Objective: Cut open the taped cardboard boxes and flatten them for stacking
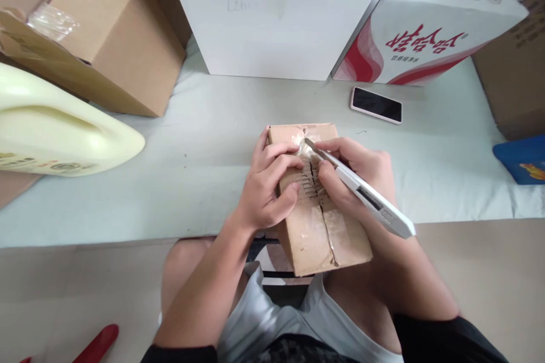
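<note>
A small brown cardboard box (313, 244) with a taped centre seam lies partly over the table's front edge. My left hand (272, 181) grips its left side, with some fingers and the thumb bent over the top and another finger along the far left edge. In my right hand (357, 176) is a white box cutter (370, 198), held slantwise like a pen. Its blade points at the clear tape near the far end of the seam, and the tape looks crumpled there. Below the tip, the seam shows as a dark gap.
A phone (377, 105) lies beyond my right hand. Behind stand a large white box (272, 28) and a white-and-red carton (421, 45). Leftward are an open cardboard box (131, 57) and a pale yellow bottle (63, 119). A blue item (519, 159) sits far right.
</note>
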A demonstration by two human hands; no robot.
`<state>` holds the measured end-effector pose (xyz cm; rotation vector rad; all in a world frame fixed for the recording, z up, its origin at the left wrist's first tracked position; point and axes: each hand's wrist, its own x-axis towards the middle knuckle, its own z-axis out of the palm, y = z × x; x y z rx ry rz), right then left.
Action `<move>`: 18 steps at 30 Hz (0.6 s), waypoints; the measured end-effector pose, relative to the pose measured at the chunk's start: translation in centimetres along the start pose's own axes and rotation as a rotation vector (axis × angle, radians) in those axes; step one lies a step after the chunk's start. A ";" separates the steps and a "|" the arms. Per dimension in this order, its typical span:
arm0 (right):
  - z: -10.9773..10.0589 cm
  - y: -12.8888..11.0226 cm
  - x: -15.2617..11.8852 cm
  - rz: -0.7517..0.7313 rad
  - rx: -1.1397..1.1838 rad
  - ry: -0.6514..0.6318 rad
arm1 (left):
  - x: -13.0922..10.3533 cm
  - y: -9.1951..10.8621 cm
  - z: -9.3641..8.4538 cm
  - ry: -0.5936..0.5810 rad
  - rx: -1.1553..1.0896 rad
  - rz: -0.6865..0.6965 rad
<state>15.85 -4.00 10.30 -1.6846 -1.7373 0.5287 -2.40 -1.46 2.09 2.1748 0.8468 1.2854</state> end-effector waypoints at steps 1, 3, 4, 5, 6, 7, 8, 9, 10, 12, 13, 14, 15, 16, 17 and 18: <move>0.0 0.0 0.0 -0.002 -0.008 -0.002 | 0.0 0.0 0.0 -0.002 0.002 0.000; 0.1 -0.1 0.1 -0.013 -0.016 -0.006 | 0.0 0.0 0.0 -0.003 0.000 0.000; 0.1 -0.1 0.2 -0.019 -0.018 -0.006 | 0.0 0.0 -0.1 -0.003 -0.002 -0.004; 0.1 0.0 0.2 -0.023 -0.021 0.000 | 0.0 0.0 -0.1 -0.006 -0.003 -0.009; 0.1 0.0 0.2 -0.026 -0.024 0.006 | 0.0 0.0 -0.1 -0.006 -0.004 -0.010; 0.0 0.1 0.1 -0.024 -0.025 0.012 | 0.0 0.0 -0.1 -0.008 -0.005 -0.007; 0.0 0.1 0.1 -0.021 -0.023 0.016 | 0.0 0.0 -0.1 -0.011 -0.007 -0.007; 0.0 0.2 0.1 -0.017 -0.019 0.015 | 0.0 0.1 -0.1 -0.011 -0.008 -0.008; -0.1 0.2 0.0 -0.011 -0.014 0.011 | 0.0 0.1 -0.1 -0.011 -0.012 -0.008; -0.2 0.2 -0.1 -0.009 -0.009 0.004 | 0.0 0.1 0.0 -0.004 -0.023 -0.009; -0.2 0.2 -0.1 -0.011 -0.009 0.002 | 0.0 0.1 0.0 -0.001 -0.028 -0.009; -0.2 0.2 -0.1 -0.014 -0.011 0.004 | 0.0 0.1 0.0 0.004 -0.034 -0.007; -0.2 0.2 -0.2 -0.016 -0.014 0.003 | 0.0 0.0 0.0 0.006 -0.035 0.005; -0.2 0.1 -0.2 -0.018 -0.018 0.004 | 0.0 -0.1 -0.1 0.006 -0.033 0.023; -0.2 0.0 -0.2 -0.021 -0.024 0.004 | 0.1 -0.3 -0.1 0.006 -0.030 0.046; -0.2 -0.1 -0.3 -0.024 -0.031 0.005 | 0.1 -0.5 -0.2 0.005 -0.024 0.075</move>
